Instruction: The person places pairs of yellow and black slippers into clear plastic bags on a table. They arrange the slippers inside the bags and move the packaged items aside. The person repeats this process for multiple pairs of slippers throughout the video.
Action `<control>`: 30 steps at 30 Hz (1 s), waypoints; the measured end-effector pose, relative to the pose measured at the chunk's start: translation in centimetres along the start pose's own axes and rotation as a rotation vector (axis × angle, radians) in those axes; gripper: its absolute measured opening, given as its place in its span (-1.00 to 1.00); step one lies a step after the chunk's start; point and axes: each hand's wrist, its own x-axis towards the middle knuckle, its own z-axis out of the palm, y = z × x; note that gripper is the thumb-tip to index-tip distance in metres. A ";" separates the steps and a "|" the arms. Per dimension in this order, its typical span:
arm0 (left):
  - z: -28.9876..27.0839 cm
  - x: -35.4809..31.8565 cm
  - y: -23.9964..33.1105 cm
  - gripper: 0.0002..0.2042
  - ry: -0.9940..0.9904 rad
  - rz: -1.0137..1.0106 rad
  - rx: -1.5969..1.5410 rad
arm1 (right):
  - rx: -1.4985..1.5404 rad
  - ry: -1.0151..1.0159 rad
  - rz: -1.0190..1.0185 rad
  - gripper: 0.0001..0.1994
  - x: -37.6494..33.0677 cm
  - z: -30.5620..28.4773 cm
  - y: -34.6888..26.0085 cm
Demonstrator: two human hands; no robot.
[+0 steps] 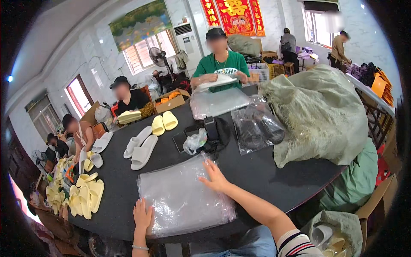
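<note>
- Head view: both hands are resting flat on a stack of clear plastic bags (184, 199) lying on the near edge of the dark table (257, 171).
- Left hand (142, 215) is lying open, palm down, on the stack's near-left corner; its grip is closing on nothing.
- Right hand (215, 177) is reaching across with fingers spread, pressing on the far-right part of the top bag; nothing is pinched there either.
- Risk, as I judge it: the bags look slick and are overhanging the table edge slightly, so a sideways push could be sliding several off at once, or peeling more than one.
- Count: one bag stack under the hands, a second stack (218, 102) lying in front of the person in the green shirt (220, 64).
- Two grey slippers (140, 147) and two yellow slippers (164, 122) are sitting mid-table; more yellow ones are piling at the left rim, count unclear.
- One big grey-green sack (319, 113) is slumping on the right, with bagged dark slippers (257, 128) just beside it.
</note>
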 end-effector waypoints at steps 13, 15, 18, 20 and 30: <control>1.0 0.0 -0.8 -0.41 0.124 0.020 -0.057 | -0.277 -0.161 -0.072 -0.47 -0.4 -0.9 0.0; 0.9 -0.2 -0.7 -0.41 0.117 0.007 -0.056 | -0.251 -0.142 -0.081 -0.49 -0.2 -0.8 0.3; 0.6 -0.1 -0.5 -0.42 0.109 -0.010 -0.062 | -0.205 -0.113 -0.063 -0.52 0.0 -0.4 0.8; 0.6 -0.1 -0.5 -0.42 0.108 -0.011 -0.065 | -0.177 -0.084 -0.059 -0.54 0.1 -0.4 1.0; 0.7 -0.2 -0.5 -0.43 0.083 -0.020 -0.106 | -0.547 0.425 -0.052 -0.58 2.3 -10.7 4.1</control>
